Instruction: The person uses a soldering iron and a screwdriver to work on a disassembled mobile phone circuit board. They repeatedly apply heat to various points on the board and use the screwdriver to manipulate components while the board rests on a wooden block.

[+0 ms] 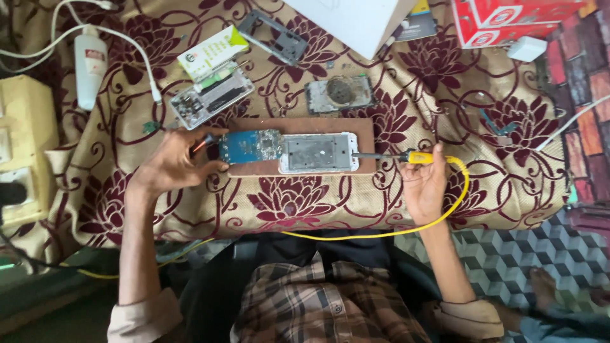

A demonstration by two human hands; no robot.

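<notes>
A floral cloth (305,203) covers the tabletop, and a brown board (362,136) lies at its middle. On the board rests an opened phone (289,151), its blue circuit end toward the left hand (175,165), whose fingers (202,142) pinch a small red-tipped tool touching that end. Right of the board, the right hand (424,184) fingers curl around a yellow soldering iron (416,157), tip at the phone's right edge.
</notes>
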